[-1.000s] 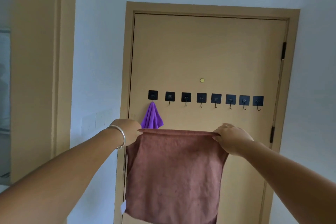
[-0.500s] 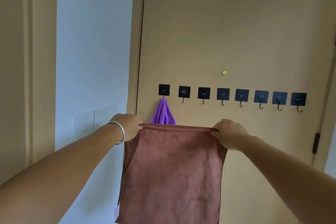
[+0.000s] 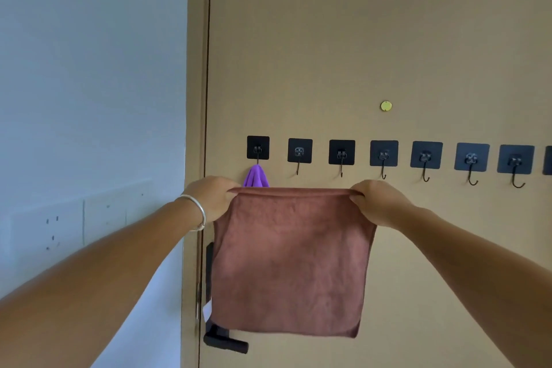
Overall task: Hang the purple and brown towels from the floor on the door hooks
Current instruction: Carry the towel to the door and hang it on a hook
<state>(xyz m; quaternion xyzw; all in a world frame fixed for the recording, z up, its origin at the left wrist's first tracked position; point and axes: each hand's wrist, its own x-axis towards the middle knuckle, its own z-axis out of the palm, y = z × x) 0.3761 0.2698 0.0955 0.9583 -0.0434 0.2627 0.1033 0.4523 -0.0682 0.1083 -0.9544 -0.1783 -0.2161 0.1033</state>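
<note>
I hold the brown towel (image 3: 291, 260) spread flat in front of the tan door (image 3: 373, 39). My left hand (image 3: 213, 196) grips its top left corner and my right hand (image 3: 378, 202) grips its top right corner. The towel's top edge sits just below a row of several black square door hooks (image 3: 383, 155). The purple towel (image 3: 256, 176) hangs from the leftmost hook (image 3: 258, 148); only its top shows above the brown towel. The second hook (image 3: 299, 154) and third hook (image 3: 341, 155) are bare, right above the brown towel.
A black door handle (image 3: 224, 340) sticks out below the towel's lower left corner. A pale wall with white switch plates (image 3: 83, 221) lies left of the door frame (image 3: 195, 69). A small yellow disc (image 3: 386, 106) sits on the door above the hooks.
The view has closed in on the door, so hooks and towel look larger. The brown towel's top edge has risen to just under the hooks, hiding more of the purple towel.
</note>
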